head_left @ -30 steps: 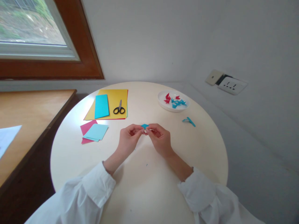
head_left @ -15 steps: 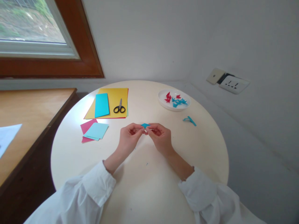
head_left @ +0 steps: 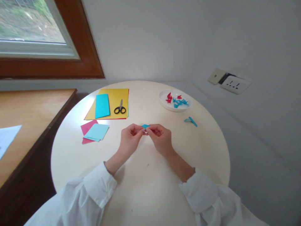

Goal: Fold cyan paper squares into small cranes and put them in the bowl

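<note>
Between my two hands, over the middle of the table, is a small piece of folded blue paper (head_left: 145, 126). My left hand (head_left: 130, 137) pinches its left side between thumb and fingers. On the right side, my right hand (head_left: 161, 138) grips it the same way, with the thumb near the front edge. The fingertips of both hands nearly meet and hide most of the paper's lower part. Only a flat, pointed blue top shows.
A white dish (head_left: 162, 102) holds several small red and blue folded paper pieces. Blue paper strips (head_left: 192, 121) lie in front of it. Black-handled scissors (head_left: 120, 108) and a blue sheet (head_left: 102, 106) rest on yellow paper (head_left: 115, 94). Pale blue squares (head_left: 97, 131) overlap pink ones (head_left: 88, 127).
Almost nothing differs. Both hands keep their pinch on the blue paper, which shows slightly less between the fingertips now.
</note>
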Demonstrator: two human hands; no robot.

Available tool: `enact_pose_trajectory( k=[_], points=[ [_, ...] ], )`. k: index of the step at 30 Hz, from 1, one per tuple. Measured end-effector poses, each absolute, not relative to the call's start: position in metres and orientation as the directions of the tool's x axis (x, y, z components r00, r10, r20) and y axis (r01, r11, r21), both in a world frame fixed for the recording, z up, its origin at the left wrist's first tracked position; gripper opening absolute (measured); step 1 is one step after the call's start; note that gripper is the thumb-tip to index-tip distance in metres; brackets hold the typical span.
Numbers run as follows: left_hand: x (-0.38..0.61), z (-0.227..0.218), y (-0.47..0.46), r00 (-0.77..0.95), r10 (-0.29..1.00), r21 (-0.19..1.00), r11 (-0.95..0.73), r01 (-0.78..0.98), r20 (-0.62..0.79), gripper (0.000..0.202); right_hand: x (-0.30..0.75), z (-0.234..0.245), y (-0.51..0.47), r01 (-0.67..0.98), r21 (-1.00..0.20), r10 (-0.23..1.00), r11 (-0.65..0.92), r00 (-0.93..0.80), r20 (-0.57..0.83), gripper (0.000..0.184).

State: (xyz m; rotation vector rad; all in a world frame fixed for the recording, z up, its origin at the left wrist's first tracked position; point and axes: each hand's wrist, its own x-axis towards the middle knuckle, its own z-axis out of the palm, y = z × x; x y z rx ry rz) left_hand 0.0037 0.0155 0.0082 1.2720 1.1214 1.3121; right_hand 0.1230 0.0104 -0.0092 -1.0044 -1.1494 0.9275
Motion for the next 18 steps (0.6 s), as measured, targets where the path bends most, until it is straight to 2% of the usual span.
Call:
enact_pose_trajectory(
  k=[13, 18],
  points=[
    [0.0040, 0.0015, 0.0182, -0.005, 0.984, 0.984, -0.177, -0.020, 0.177, 0.014, 0.1244, -0.0106, 0.0112, -0.003, -0.958, 0.944, 0.287, 0.171, 0.282, 0.009],
    [0.0033, 0.0004, 0.0189, 0.015, 0.985, 0.985, -0.171, -0.010, 0.172, 0.019, 0.1267, -0.0075, 0.0129, -0.010, -0.972, 0.955, 0.234, 0.192, 0.228, 0.016]
  ],
)
